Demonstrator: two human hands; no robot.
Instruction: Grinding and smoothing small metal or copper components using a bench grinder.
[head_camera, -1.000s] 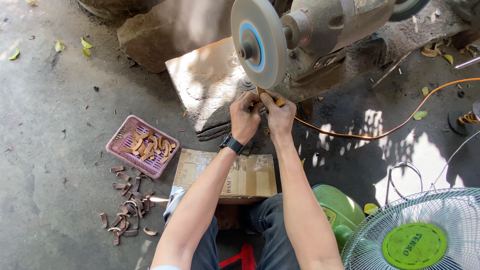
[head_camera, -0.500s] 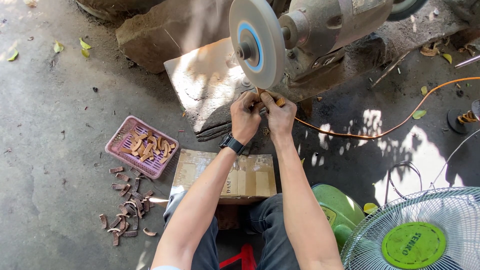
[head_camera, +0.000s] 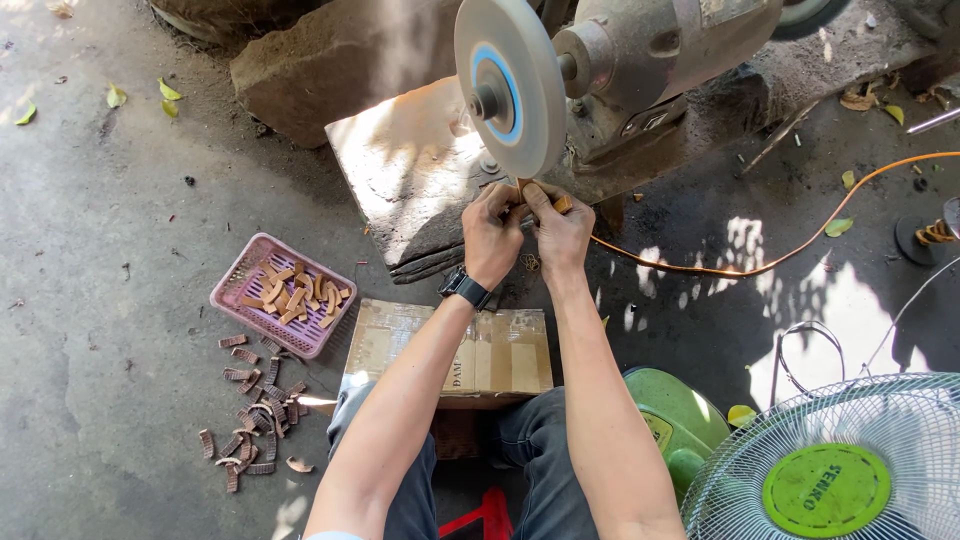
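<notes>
Our left hand and right hand | fingers clamped together on small orange-brown wooden piece | round grey grinding wheel just above fingertips

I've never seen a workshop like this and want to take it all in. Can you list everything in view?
grinding wheel: one, grey-white with a blue ring, on a grey motor at top centre
wooden piece: one, brown, pinched by both hands just under the wheel
stone slab: one, pale, under the grinder
basket: one, pink, on the floor at left, holding brown comb-like pieces
loose pieces: many, brown, scattered on the floor below the basket
cardboard box: one, tan, taped, in front of the knees
cable: one, orange, across the floor at right
fan: one, white grille with a green hub, bottom right
wristwatch: one, black, left wrist
left hand: on the piece
right hand: on the piece
</notes>
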